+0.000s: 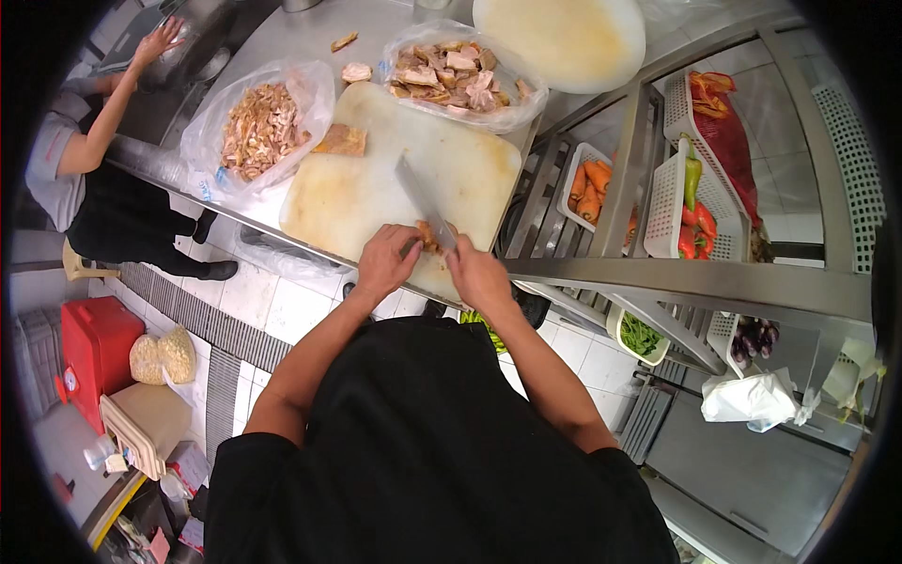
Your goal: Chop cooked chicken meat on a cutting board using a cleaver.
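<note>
My right hand (pixel 480 273) grips a kitchen knife (pixel 417 189), its blade lying over a small piece of cooked meat (pixel 425 238) near the front edge of a white cutting board (pixel 338 192). Bent fingers of my left hand (pixel 386 258) hold that meat from the left, close beside the blade. A flat slab of meat with skin (pixel 344 140) rests at the board's left edge. Left of the board, an open plastic bag (pixel 315 83) holds finely chopped meat (pixel 259 134). Behind it, another plastic bag (pixel 523 113) contains larger meat chunks (pixel 451 76).
Two loose meat scraps, one a strip (pixel 344 41), lie on the steel table (pixel 282 35). A second white board (pixel 564 42) is at the back. On the right, a metal rack (pixel 620 176) carries baskets of carrots (pixel 590 187) and peppers (pixel 697 225). Another person (pixel 63 155) stands left.
</note>
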